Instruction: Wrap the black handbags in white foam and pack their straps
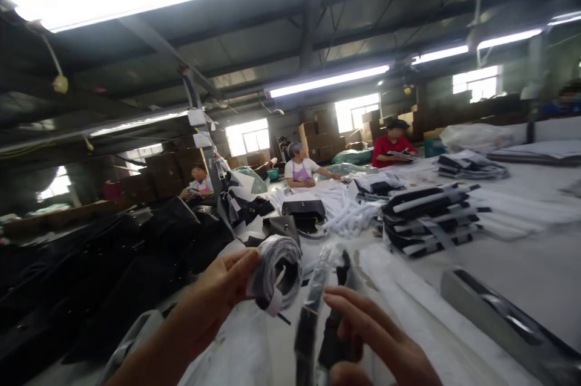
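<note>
My left hand [222, 286] is closed on a coiled black strap [284, 271] with whitish wrapping between its turns; a small white tag hangs at its centre. The fingers grip the coil from its left side. To the right, a second black strap [310, 316] in clear plastic bends over in a loop above the table. My right hand [372, 331] is around the near side of this loop, its upper fingers stretched forward and its lower fingers curled. The contact there is partly hidden and blurred. Behind the coil sits a black bag [279, 227] with a metal clasp.
Dark bags [149, 259] are heaped on the left. A grey tape dispenser-like object [503, 319] stands at the right. Stacked black pieces with white strips [431, 219] and white rolls [349, 213] lie farther back. Several co-workers are across the table, one in red [391, 150].
</note>
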Demonstrator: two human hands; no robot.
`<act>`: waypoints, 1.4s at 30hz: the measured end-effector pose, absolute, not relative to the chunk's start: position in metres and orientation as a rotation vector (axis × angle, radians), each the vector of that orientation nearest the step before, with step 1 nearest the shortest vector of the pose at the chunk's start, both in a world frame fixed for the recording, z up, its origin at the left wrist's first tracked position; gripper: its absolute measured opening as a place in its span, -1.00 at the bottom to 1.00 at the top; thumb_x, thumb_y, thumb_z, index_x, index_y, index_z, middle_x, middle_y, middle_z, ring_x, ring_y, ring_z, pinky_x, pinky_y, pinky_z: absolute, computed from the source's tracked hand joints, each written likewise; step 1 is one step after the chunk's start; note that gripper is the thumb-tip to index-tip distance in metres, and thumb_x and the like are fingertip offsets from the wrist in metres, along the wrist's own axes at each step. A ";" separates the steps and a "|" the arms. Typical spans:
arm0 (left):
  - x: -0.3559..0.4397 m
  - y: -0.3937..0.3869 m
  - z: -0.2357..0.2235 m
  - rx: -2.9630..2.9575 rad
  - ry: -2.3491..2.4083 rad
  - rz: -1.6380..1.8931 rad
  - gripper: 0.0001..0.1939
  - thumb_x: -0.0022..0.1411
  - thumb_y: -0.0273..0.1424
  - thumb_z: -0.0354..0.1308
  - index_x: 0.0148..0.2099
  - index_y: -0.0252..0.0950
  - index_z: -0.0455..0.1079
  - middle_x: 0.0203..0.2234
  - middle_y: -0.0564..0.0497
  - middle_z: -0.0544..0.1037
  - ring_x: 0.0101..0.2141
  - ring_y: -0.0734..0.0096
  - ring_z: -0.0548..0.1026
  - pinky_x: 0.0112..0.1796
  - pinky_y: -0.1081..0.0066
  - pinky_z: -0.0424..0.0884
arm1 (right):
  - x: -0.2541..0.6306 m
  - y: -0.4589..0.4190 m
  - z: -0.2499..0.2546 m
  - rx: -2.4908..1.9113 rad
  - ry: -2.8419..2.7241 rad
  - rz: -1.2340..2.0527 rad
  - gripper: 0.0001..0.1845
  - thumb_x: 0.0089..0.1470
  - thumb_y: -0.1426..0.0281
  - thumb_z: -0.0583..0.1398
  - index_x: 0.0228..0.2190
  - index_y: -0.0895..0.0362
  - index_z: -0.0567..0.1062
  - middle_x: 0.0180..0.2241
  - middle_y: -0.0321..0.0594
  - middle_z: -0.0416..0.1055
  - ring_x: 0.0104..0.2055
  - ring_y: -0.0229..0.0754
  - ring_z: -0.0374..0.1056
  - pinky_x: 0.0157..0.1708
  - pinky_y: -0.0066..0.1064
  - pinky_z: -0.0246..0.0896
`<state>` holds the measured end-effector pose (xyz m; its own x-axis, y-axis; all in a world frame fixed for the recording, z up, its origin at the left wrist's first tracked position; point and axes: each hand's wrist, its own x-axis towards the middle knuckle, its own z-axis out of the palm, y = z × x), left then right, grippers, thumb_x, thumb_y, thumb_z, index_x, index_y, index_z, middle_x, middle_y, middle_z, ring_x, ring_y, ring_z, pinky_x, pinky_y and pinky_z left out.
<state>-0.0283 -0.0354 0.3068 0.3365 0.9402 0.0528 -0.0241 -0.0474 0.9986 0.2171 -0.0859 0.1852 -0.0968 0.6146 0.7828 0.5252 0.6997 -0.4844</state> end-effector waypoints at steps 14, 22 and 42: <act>0.026 -0.017 0.280 1.663 1.181 0.983 -0.37 0.01 0.11 0.31 -0.02 -0.24 0.51 -0.11 -0.08 0.61 -0.06 0.19 0.53 -0.19 0.40 0.48 | 0.251 -0.088 0.186 -1.136 -1.419 0.860 -0.52 0.14 -0.02 0.22 -0.21 0.12 0.64 -0.44 -0.24 0.52 -0.44 -0.17 0.36 -0.48 -0.44 0.25; 0.023 -0.022 0.246 1.413 1.136 0.725 -0.35 0.06 0.04 0.32 0.10 -0.23 0.47 -0.22 -0.05 0.66 -0.23 0.29 0.59 -0.21 0.40 0.47 | 0.206 -0.050 0.160 -0.882 -1.173 1.322 -0.39 -0.03 -0.07 0.33 -0.16 0.19 0.61 -0.48 -0.26 0.45 -0.54 -0.31 0.29 -0.50 -0.48 0.23; 0.027 -0.021 0.253 1.477 1.066 0.744 -0.38 -0.03 0.01 0.40 0.00 -0.25 0.52 -0.23 -0.06 0.66 -0.20 0.19 0.59 -0.21 0.36 0.45 | 0.194 -0.057 0.199 -0.598 -0.997 1.448 -0.37 -0.03 -0.07 0.36 -0.15 0.22 0.62 -0.40 -0.21 0.44 -0.42 -0.31 0.28 -0.31 -0.45 0.28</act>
